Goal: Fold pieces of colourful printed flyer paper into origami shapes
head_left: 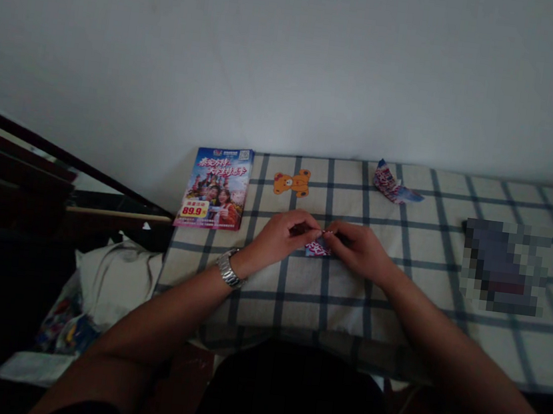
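My left hand (280,236) and my right hand (358,247) meet at the middle of a checked tablecloth (396,296). Both pinch a small folded piece of printed paper (317,247), pink and blue, that rests low over the cloth. The fingers of each hand are closed on its top edge. A metal watch (229,268) sits on my left wrist. Most of the paper is hidden by my fingers.
A colourful flyer (216,187) lies at the table's far left corner. An orange bear cut-out (292,183) lies beside it. Another folded printed paper (393,183) sits at the back. A blurred dark object (504,265) lies at the right. A white bag (114,278) sits on the floor at the left.
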Demonstrator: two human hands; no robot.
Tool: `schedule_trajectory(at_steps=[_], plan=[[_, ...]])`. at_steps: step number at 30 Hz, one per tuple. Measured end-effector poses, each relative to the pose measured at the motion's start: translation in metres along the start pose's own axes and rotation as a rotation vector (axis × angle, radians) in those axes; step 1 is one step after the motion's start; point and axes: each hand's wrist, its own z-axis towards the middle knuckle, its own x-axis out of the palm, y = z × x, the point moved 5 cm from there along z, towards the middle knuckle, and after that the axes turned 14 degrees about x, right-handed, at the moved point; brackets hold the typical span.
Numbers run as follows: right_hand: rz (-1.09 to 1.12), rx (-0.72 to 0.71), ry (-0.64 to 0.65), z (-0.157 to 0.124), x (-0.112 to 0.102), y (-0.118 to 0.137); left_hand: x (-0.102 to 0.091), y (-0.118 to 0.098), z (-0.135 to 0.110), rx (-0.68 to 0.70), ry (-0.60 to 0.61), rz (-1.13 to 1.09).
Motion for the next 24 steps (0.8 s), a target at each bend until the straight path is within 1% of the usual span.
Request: schedule_trajectory(at_steps=[6,13,17,24], plan=[[-0.042,-0.037,0.056,-0.002,0.0,0.003,-0.001,-0.001,-0.001,0.016,0.018,-0.012],[-0.077,-0.043,0.051,-0.001,0.0,0.004,-0.002,-0.001,-0.001,0.028,0.015,-0.03],[-0.111,-0.038,-0.01,0.0,-0.001,0.004,-0.002,0.001,0.0,0.01,-0.014,-0.05],[-0.132,-0.018,-0.098,0.001,-0.004,0.002,-0.002,0.009,-0.001,-0.068,-0.045,-0.172]])
